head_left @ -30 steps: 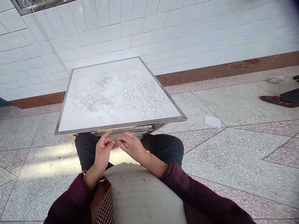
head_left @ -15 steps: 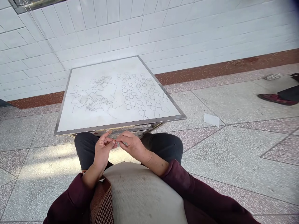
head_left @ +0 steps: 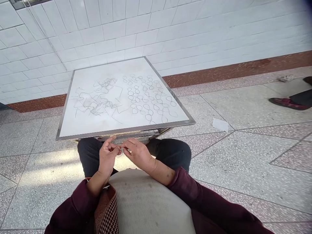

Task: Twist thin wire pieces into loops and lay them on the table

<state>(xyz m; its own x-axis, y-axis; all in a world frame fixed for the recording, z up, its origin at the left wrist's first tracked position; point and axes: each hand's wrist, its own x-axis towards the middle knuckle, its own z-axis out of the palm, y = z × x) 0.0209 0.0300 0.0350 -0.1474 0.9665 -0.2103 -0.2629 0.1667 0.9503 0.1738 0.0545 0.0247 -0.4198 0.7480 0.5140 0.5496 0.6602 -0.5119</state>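
Note:
My left hand (head_left: 108,156) and my right hand (head_left: 136,152) meet just in front of my knees, and their fingertips pinch a small metal wire piece (head_left: 124,150). Its exact shape is mostly hidden by my fingers. Beyond my hands stands a white steel-framed table (head_left: 126,128), with its near edge a little past my fingertips. On its top lie a tangled zigzag of thin dark lines (head_left: 97,99) and a looped chain pattern (head_left: 148,99). I cannot tell whether these are wire or drawn lines.
A white tiled wall with a reddish-brown skirting (head_left: 234,73) runs behind the table on the terrazzo floor. A scrap of white paper (head_left: 220,124) lies to the right. At the far right, another person's foot in a dark red shoe (head_left: 287,103) rests on the floor.
The view has tilted slightly, moving the table a little higher in the frame. My hands stay together at the small piece, with only slight finger shifts.

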